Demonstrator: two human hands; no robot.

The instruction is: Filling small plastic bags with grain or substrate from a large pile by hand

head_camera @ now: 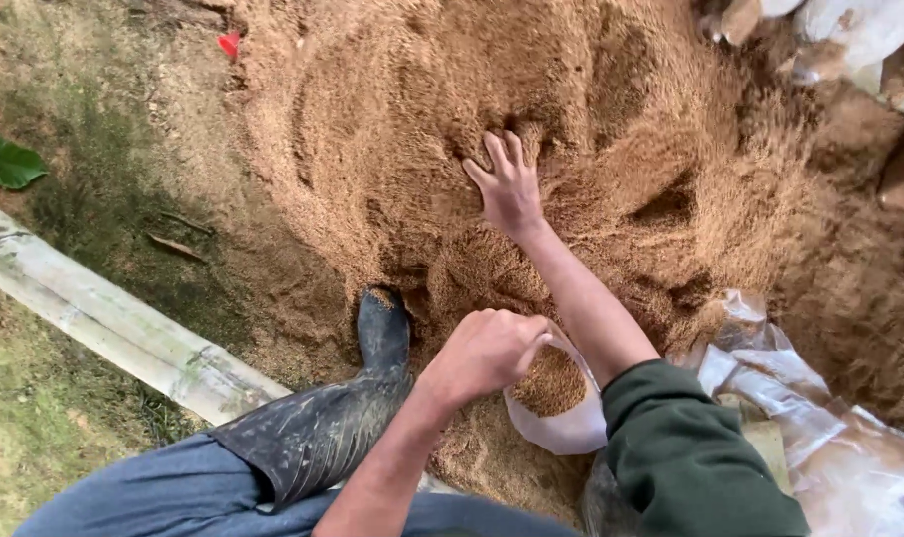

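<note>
the left hand (484,353) grips the rim of a clear bag (561,403), about half full of sawdust. at twelve o'clock the right hand (510,184) lies spread, holding nothing, on the big sawdust pile (611,119); plenty remains.

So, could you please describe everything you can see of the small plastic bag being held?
The plastic bag is small, of translucent whitish film, its mouth open and facing up. It is partly filled with tan, grainy, husk-like material matching the big pile beyond it. The left hand grips its rim at the near-left edge, holding it open. It hangs low beside the green sleeve of the right arm, close to the pile's edge.
</note>
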